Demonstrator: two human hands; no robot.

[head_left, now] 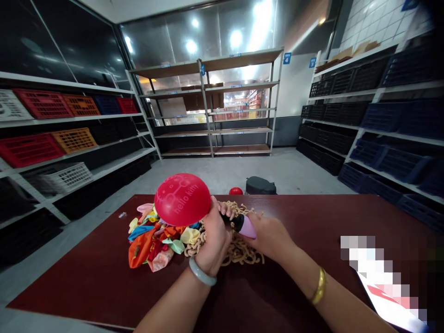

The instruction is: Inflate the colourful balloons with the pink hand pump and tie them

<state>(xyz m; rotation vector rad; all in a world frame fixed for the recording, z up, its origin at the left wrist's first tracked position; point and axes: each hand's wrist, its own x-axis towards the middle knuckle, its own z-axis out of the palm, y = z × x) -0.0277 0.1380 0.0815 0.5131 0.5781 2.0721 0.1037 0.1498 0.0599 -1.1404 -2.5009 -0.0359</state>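
My left hand [215, 238] is closed around the neck of a partly inflated red balloon [182, 199] printed "hello kitty", pinching it onto the black nozzle of a pink hand pump [247, 226]. My right hand [270, 236] grips the pump's pink body just right of the nozzle. Both hands hover over a heap of beige string [239, 249] on the dark red table [104, 277]. A pile of limp coloured balloons [152, 238] lies to the left of my left hand.
A white sheet [391, 300] lies at the table's right front edge. Beyond the table, a small red object [236, 191] and a dark bag [261, 186] sit on the floor. Shelving with crates [45, 104] lines both side walls and the back.
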